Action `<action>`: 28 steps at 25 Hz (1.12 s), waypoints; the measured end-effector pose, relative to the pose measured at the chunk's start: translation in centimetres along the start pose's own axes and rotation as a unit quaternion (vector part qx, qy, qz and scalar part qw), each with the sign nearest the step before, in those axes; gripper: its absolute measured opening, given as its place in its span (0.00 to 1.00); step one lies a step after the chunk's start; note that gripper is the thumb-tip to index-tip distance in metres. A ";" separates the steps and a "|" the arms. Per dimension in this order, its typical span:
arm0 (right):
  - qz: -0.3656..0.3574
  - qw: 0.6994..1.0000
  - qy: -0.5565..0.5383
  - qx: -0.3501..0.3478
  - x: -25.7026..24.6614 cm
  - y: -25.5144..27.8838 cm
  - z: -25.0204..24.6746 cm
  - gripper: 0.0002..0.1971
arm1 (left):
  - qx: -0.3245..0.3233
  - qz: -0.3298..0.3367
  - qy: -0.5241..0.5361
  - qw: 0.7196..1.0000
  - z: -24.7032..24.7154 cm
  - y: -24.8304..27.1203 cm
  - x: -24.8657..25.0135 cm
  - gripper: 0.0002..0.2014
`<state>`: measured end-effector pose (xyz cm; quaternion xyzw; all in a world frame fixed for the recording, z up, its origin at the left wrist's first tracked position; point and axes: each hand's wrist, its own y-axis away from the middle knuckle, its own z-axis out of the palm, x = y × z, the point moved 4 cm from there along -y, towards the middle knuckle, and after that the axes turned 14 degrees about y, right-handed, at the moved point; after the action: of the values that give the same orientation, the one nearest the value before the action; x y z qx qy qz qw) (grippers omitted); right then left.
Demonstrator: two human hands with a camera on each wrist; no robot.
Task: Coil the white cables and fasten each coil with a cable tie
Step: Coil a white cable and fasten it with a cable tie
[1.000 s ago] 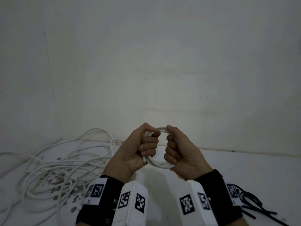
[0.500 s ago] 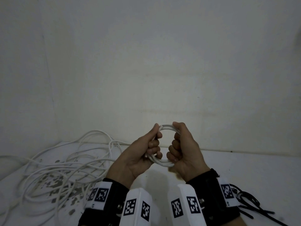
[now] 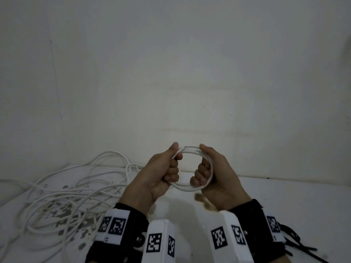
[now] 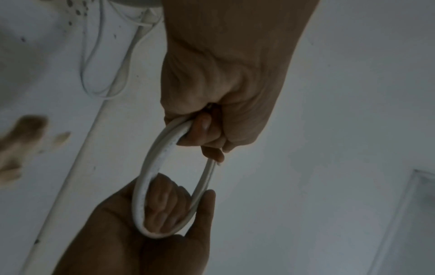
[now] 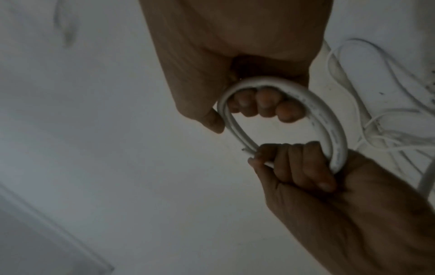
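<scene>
A small white cable coil [image 3: 187,188] of several turns is held up above the table, its ring facing me. My left hand [image 3: 173,160] grips its left side, fingers curled through the ring and thumb on top. My right hand [image 3: 204,162] grips the right side the same way. A cut cable end pokes out at the top near the left thumb. In the left wrist view the coil [image 4: 150,176] runs from the left hand [image 4: 212,134] down to the right hand [image 4: 164,208]. In the right wrist view the coil [image 5: 329,126] joins both fists.
A loose tangle of white cables [image 3: 76,188] sprawls over the stained white table [image 3: 284,196] at the left. Several black cable ties [image 3: 292,240] lie at the right, beside my right wrist. A plain wall stands close behind.
Both hands have drawn slightly apart and shifted their grips to the coil's sides. The coil now stands as a wider, rounder ring facing me.
</scene>
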<state>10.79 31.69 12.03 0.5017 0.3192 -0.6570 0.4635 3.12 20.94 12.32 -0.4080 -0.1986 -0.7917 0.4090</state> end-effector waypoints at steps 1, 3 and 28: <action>-0.002 1.000 0.021 -0.021 -0.2 0.1 -0.1 0.27 | -0.007 0.000 -0.018 1.000 -0.1 0.1 0.2 0.19; 0.007 0.994 0.083 -0.064 -0.5 0.5 -0.5 0.26 | -0.025 -0.011 -0.086 0.996 -0.3 0.6 0.2 0.19; -0.141 0.917 0.369 -0.058 -0.3 0.5 -1.2 0.18 | -0.034 -0.030 -0.164 0.985 0.1 0.4 -0.6 0.19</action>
<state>11.73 32.59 11.97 0.6301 0.5729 -0.4642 0.2436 3.71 21.07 11.93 -0.5401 -0.2476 -0.7322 0.3330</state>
